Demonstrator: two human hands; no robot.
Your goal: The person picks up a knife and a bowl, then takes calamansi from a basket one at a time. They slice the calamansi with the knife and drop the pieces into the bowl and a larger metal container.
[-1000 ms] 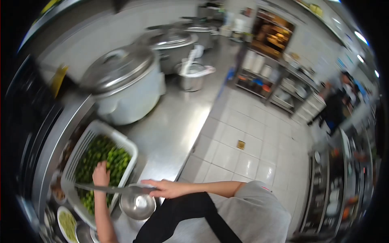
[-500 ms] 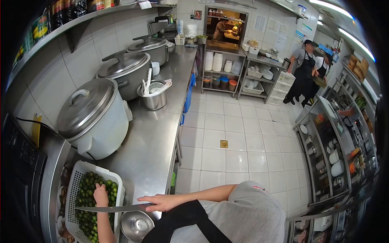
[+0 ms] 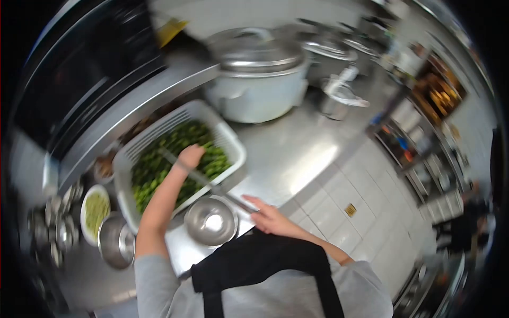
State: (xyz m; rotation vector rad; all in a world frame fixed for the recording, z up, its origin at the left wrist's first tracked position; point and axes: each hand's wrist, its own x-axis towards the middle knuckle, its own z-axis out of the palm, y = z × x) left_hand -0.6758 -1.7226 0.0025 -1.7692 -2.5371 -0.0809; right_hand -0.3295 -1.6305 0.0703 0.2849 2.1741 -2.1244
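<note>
A white perforated plastic basket (image 3: 237, 147) holds a heap of small green limes (image 3: 151, 183), smeared by motion. My left hand (image 3: 191, 155) reaches into it, fingertips down against the fruit. Whether those fingers grip a lime is too blurred to see. In my right hand (image 3: 271, 219) is a long knife (image 3: 209, 184), its blade stretching left across the basket's near rim and over the limes, passing by my left wrist. Just below the blade, a steel bowl (image 3: 211, 222) sits on the counter, with no contents visible.
Behind the basket stands a large lidded pot (image 3: 260, 90), with another lidded pot (image 3: 330, 53) and a small steel pot of utensils (image 3: 335, 106) further right. At left are an oval dish of pale green shreds (image 3: 95, 214) and another steel bowl (image 3: 116, 241). Tiled floor (image 3: 344, 228) lies right.
My view has swung left and down toward the basket, bringing the left-side dish and bowl into sight. My left hand stays among the limes, and the knife remains in my right hand.
</note>
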